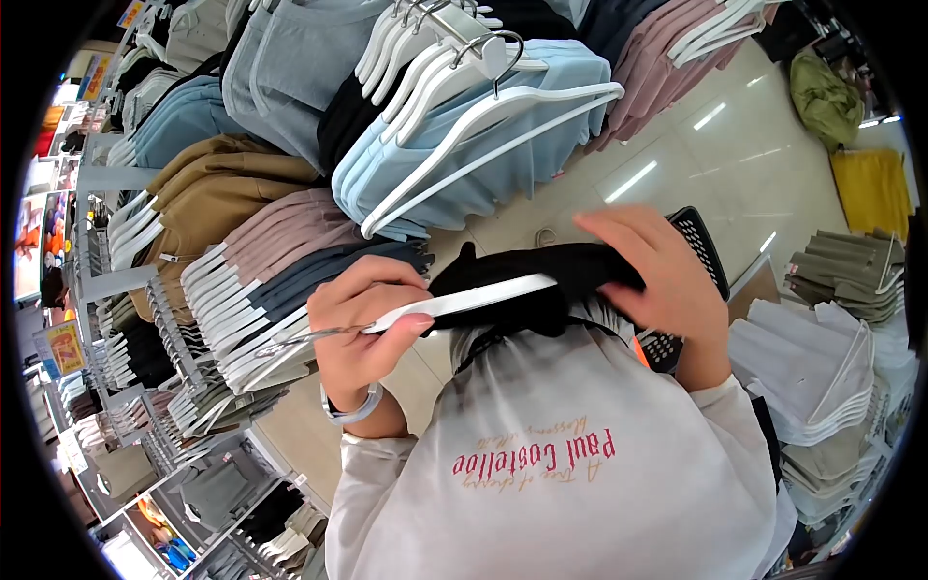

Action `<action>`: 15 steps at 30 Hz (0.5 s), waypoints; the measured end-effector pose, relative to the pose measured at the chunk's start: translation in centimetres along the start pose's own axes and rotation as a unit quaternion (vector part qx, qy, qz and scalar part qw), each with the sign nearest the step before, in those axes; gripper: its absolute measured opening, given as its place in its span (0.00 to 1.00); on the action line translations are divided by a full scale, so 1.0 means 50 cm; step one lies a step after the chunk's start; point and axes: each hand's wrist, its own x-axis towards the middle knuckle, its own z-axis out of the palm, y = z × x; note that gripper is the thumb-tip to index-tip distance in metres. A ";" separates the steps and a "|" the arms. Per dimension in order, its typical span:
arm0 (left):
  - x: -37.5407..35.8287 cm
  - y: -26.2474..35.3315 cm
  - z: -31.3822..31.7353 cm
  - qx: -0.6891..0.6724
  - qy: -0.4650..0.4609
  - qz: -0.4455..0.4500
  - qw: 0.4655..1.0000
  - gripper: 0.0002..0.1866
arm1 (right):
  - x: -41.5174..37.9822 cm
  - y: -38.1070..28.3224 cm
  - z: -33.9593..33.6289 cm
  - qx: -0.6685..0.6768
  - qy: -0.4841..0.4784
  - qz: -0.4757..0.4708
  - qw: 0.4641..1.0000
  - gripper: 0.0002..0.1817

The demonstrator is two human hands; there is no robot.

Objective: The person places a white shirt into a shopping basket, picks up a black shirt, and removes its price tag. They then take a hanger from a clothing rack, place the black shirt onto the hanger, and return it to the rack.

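2 hands (362,324), 1 hanger (464,302), 1 blk garment (551,275)

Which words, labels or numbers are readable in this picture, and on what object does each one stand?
"Paul Costelloe": red letters on the pale garment under the left hand and right hand.
Thin script beside it: too blurred to read.
Yellow signs on the racks: too small to read.

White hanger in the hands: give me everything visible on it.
The white hanger looks like smooth plastic, with a thin metal hook at its left end. It lies roughly level, tilted up slightly to the right. The left hand grips its neck, thumb along the bar. Its right part runs into a black garment, which the right hand presses down on. The far end is hidden.
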 end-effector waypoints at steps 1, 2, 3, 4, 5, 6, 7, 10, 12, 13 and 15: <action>0.002 -0.002 0.005 -0.001 0.000 -0.004 1.000 0.08 | -0.015 0.033 0.004 -0.003 -0.069 0.015 0.998 0.24; 0.003 -0.004 0.011 -0.001 0.001 -0.005 1.000 0.08 | -0.019 0.047 0.007 -0.005 -0.137 0.030 0.990 0.21; 0.004 -0.007 0.018 -0.002 0.001 -0.005 1.000 0.09 | -0.019 0.050 0.016 -0.005 -0.138 0.029 0.990 0.21; 0.006 -0.010 0.024 -0.003 0.001 -0.004 1.000 0.10 | -0.012 0.047 0.026 -0.014 -0.140 0.021 0.990 0.19; 0.009 -0.015 0.028 0.021 -0.011 0.015 1.000 0.11 | -0.008 0.046 0.032 -0.023 -0.142 0.013 0.989 0.17; 0.011 -0.019 0.029 0.022 -0.009 0.014 1.000 0.11 | -0.007 0.049 0.034 -0.023 -0.144 0.011 0.989 0.17; 0.012 -0.023 0.030 0.043 -0.008 0.017 0.999 0.12 | -0.008 0.054 0.034 -0.021 -0.133 0.020 0.991 0.15; -0.005 -0.053 0.011 0.037 0.011 0.016 0.999 0.22 | -0.003 0.076 0.011 0.015 -0.090 0.044 0.995 0.11; -0.023 -0.058 -0.006 0.106 -0.013 -0.076 0.991 0.26 | -0.013 0.098 -0.015 0.075 -0.038 0.093 0.992 0.06; -0.042 -0.082 -0.001 0.155 0.022 -0.075 0.985 0.28 | -0.023 0.115 -0.029 0.105 -0.059 0.132 0.984 0.07; -0.059 -0.100 -0.002 0.219 0.049 -0.084 0.971 0.27 | -0.036 0.136 -0.045 0.134 -0.081 0.170 0.973 0.08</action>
